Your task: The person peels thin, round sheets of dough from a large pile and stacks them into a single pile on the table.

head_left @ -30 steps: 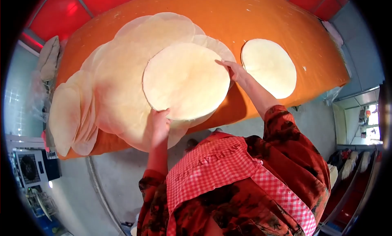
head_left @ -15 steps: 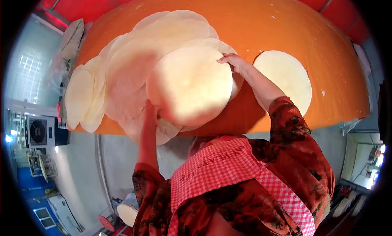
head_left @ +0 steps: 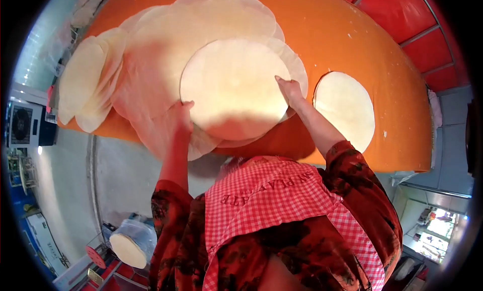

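We see fisheye bending, a brightly lit pale disc [head_left: 236, 84] with reddish shadow across its near part, and glare from a window [head_left: 435, 244] beyond the near right corner of the orange surface [head_left: 402, 117].

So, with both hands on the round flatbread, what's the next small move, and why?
Probably ease the round flatbread level onto the overlapping thin sheets: the left hand and right hand hold opposite edges, and those sheets spread beneath it. Whether it already touches them is unclear.

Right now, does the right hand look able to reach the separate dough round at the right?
Probably yes: the separate dough round lies close by the right forearm, nothing on it, though the right hand holds another dough round.
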A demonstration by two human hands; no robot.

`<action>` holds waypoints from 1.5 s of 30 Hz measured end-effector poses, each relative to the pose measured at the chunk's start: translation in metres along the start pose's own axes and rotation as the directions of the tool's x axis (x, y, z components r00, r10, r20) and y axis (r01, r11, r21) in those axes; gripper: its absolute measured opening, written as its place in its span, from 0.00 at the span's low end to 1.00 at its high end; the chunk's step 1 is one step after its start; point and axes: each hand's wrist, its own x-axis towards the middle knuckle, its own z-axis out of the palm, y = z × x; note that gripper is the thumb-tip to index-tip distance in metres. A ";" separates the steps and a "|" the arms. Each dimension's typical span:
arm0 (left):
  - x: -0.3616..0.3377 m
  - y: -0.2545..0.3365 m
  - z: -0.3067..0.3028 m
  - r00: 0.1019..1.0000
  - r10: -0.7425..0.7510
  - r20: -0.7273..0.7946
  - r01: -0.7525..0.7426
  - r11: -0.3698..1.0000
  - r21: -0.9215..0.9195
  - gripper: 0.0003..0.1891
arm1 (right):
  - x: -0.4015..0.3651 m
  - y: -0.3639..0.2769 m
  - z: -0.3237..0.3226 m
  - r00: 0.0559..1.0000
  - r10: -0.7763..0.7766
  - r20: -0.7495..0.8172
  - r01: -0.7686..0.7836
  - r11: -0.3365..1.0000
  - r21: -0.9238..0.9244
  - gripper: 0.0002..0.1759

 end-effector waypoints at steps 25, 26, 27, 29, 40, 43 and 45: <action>-0.080 0.179 0.300 0.830 0.211 0.516 -0.088 0.964 -0.251 0.30 | -0.154 -0.161 -0.299 0.891 -0.375 -0.257 0.356 0.927 -0.120 0.24; -0.086 0.179 0.333 0.770 0.281 0.573 -0.095 0.938 -0.332 0.28 | -0.167 -0.161 -0.337 0.891 -0.371 -0.260 0.389 0.921 0.020 0.24; -0.090 0.176 0.367 0.765 0.251 0.593 -0.069 0.948 -0.312 0.26 | -0.175 -0.156 -0.373 0.872 -0.403 -0.279 0.435 0.898 0.064 0.25; -0.099 0.163 0.431 0.745 0.192 0.639 -0.017 0.963 -0.269 0.24 | -0.191 -0.140 -0.437 0.839 -0.407 -0.360 0.458 0.887 0.064 0.29; -0.098 -0.079 0.573 0.884 0.028 0.466 -0.249 0.872 0.421 0.15 | -0.122 0.098 -0.585 0.923 -0.032 -0.383 0.174 0.924 0.342 0.23; -0.100 -0.081 0.569 0.907 -0.096 0.411 -0.065 0.931 0.360 0.08 | -0.130 0.097 -0.585 0.948 -0.007 -0.319 0.137 0.912 0.388 0.20; -0.094 -0.080 0.569 0.922 -0.085 0.377 -0.090 0.902 0.422 0.13 | -0.130 0.089 -0.577 0.930 -0.024 -0.367 0.117 0.965 0.233 0.20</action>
